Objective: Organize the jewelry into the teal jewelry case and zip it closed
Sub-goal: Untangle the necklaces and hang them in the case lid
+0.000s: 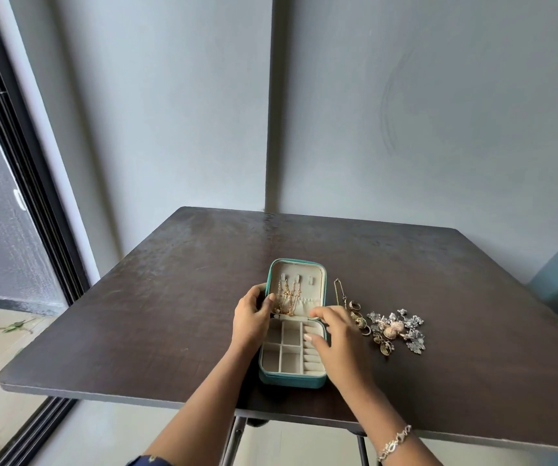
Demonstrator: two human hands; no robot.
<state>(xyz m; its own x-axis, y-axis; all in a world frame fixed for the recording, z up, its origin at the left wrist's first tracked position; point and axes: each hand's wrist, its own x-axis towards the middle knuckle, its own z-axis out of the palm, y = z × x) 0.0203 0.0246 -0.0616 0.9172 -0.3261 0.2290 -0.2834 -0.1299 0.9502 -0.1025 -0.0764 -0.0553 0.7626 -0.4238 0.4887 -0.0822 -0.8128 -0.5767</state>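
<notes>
- teal jewelry case (pixel 291 381) lies open near the front edge of a dark brown table (pixel 169 297), its lid folded back away from the person and its cream lining showing.
- gold chains (pixel 287 297) hang from the hooks inside the lid and bunch up at its lower left, close to the hinge.
- the base holds square compartments (pixel 289 361) on the left and a column of ring rolls (pixel 312 359) on the right; no jewelry shows in the squares.
- the left hand (pixel 252 316) grasps the case at the hinge on its left side, fingers curled round the outer wall, with the thumb reaching inside and seemingly touching the bunched chains.
- the right hand (pixel 338 334) hovers over the right side of the base, fingers stretched forward and loose, grasping nothing. its fingertips sit by the lower edge of the lid and its thumb lies above the ring rolls.
- a silver bracelet (pixel 393 443) circles the right wrist.
- just right of the case a thin loose chain (pixel 337 290) lies straight on the table.
- a few gold rings (pixel 358 314) lie beside it, partly behind the right hand.
- further right sits a heap of silver and rose-gold brooches (pixel 397 327).
- a pale grey wall (pixel 439 129) stands behind the table, and a dark window frame (pixel 18 163) runs down the left.
</notes>
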